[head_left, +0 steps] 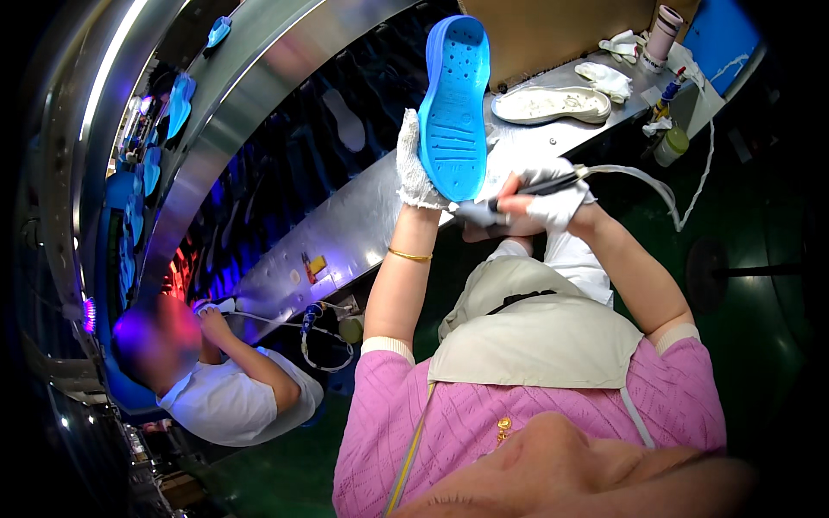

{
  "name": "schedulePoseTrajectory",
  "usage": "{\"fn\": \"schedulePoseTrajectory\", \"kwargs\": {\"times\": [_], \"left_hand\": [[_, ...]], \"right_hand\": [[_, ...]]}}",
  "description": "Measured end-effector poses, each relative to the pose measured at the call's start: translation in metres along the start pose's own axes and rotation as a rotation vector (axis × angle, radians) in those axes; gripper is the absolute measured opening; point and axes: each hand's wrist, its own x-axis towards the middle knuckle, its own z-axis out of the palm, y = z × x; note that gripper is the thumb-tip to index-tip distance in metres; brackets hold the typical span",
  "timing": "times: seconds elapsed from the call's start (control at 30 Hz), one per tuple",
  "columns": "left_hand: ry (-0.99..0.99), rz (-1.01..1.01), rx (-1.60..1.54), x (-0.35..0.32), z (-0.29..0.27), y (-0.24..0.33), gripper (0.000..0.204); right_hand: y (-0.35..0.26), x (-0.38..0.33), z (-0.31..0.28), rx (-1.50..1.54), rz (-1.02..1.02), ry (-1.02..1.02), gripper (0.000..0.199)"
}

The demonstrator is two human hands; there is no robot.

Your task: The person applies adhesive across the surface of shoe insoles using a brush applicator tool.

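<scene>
My left hand (413, 171), in a white knit glove, holds up a blue shoe sole (459, 116) by its left side and lower end. The sole's inner face shows, with ridges and small holes. In my right hand (540, 197), partly covered in white fabric with bare fingertips, is a brush (479, 213) with a dark handle. A clear hose (643, 180) runs from the handle's end. The bristles are close to the sole's lower end; I cannot tell if they touch it. Beyond my right hand, a white shoe sole (540, 105) lies on the metal bench (354, 203).
White gloves (604, 80), a pink tumbler (661, 39) and a green-lidded jar (672, 147) are at the right. A curved metal machine (237, 82) carries blue soles (180, 104) at the left. A co-worker (237, 393) sits at the bench's left, hands near another hose.
</scene>
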Motion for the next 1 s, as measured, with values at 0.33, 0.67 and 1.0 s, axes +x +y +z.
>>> {"fn": "schedulePoseTrajectory", "kwargs": {"times": [0.33, 0.67, 1.0], "left_hand": [[0.003, 0.066, -0.068, -0.003, -0.008, -0.011, 0.066], [-0.027, 0.101, -0.153, -0.007, -0.031, -0.036, 0.072], [-0.133, -0.115, -0.203, -0.037, -0.012, -0.039, 0.076]], "right_hand": [[0.005, 0.002, 0.023, -0.162, -0.300, 0.120, 0.008], [0.004, 0.015, 0.026, -0.626, -0.711, 0.109, 0.022], [-0.020, 0.046, -0.051, -0.140, -0.157, 0.180, 0.012]]}}
